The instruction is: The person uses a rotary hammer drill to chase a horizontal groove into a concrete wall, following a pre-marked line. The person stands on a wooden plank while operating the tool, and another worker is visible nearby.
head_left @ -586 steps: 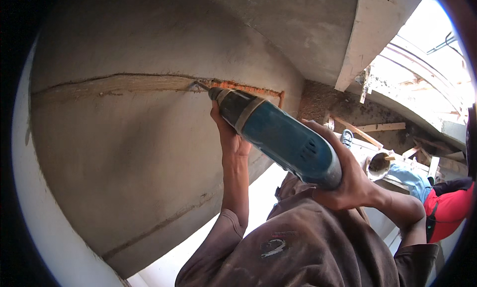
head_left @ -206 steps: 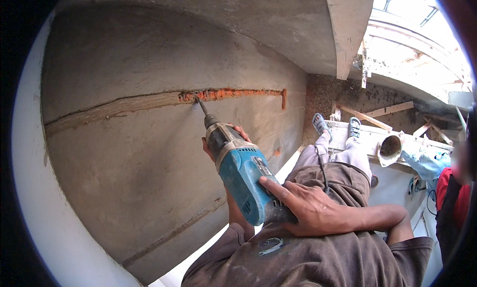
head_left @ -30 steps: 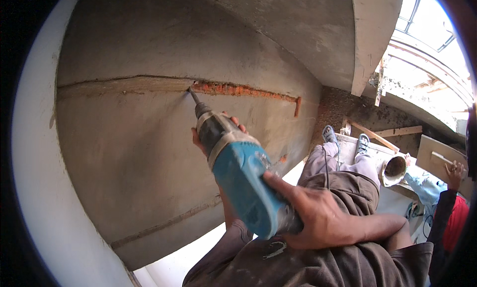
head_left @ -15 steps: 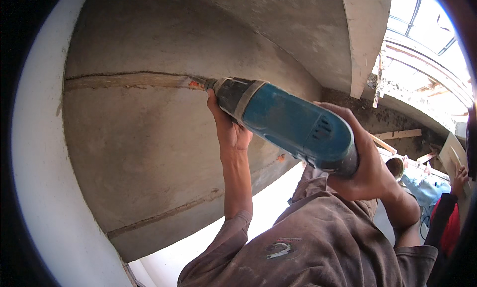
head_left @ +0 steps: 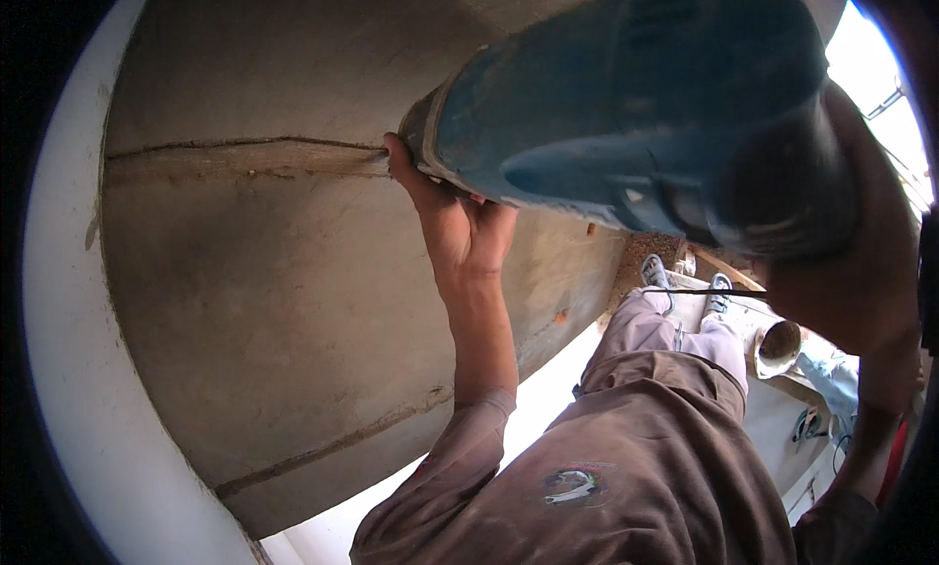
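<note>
A large blue and black hammer drill [head_left: 636,115] stretches across the upper right, close to the camera. My left hand [head_left: 455,218] supports its dark front collar from below, thumb raised along the near side and the other fingers partly hidden. At the rear end, my right hand [head_left: 841,271] is wrapped round the handle, in shadow. The tool's nose points left at a long rough groove [head_left: 264,157] cut in the grey plastered wall [head_left: 284,301]. The bit is mostly hidden by my thumb and the body, so I cannot tell whether it touches the groove.
A second narrow groove [head_left: 333,450] crosses the lower wall. A white curved surface [head_left: 68,301] borders the left. Below right are my sandalled feet [head_left: 719,293], a wooden strip [head_left: 724,268] and a round open container [head_left: 779,346]. A thin dark cord [head_left: 709,292] runs beside my right hand.
The hammer drill's rear has swung up and closer to the camera, and my right hand has risen with it. My left hand stays near the groove. The bit has become mostly hidden.
</note>
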Available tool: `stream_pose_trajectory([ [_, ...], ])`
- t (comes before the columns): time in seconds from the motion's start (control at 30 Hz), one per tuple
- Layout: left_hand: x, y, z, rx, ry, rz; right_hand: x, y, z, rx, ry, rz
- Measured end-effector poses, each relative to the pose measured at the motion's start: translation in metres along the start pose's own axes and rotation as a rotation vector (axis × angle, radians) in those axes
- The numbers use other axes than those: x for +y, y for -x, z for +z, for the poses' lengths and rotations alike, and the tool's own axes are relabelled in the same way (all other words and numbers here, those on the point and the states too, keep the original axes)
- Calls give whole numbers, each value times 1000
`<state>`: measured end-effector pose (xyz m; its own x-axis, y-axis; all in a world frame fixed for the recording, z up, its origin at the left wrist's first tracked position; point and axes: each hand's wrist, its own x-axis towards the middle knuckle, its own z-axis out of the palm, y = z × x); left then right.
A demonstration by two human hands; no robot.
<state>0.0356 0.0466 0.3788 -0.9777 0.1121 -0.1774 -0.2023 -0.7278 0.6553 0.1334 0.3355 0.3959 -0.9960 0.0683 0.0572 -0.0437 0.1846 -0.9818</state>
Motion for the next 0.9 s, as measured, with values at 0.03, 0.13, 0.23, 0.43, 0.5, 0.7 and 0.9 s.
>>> stream_pose_trajectory([
  [0.03,2,0,-3,-36,43,-11,-7,-3,4,44,21,16],
  [0.13,5,-1,-12,-125,147,-46,-21,-5,12,137,88,54],
  [0.23,6,-2,-10,23,28,6,-20,2,11,10,123,46],
  [0.43,-19,33,-41,-147,-274,46,15,50,28,-199,-383,-143],
  [0.5,-22,45,-56,-10,-333,11,24,63,30,-304,-349,-176],
  [0.7,-21,78,-43,329,-589,34,15,88,23,-464,-359,-108],
  [0.9,-15,94,-40,324,-405,-38,16,102,22,-555,-385,-77],
])
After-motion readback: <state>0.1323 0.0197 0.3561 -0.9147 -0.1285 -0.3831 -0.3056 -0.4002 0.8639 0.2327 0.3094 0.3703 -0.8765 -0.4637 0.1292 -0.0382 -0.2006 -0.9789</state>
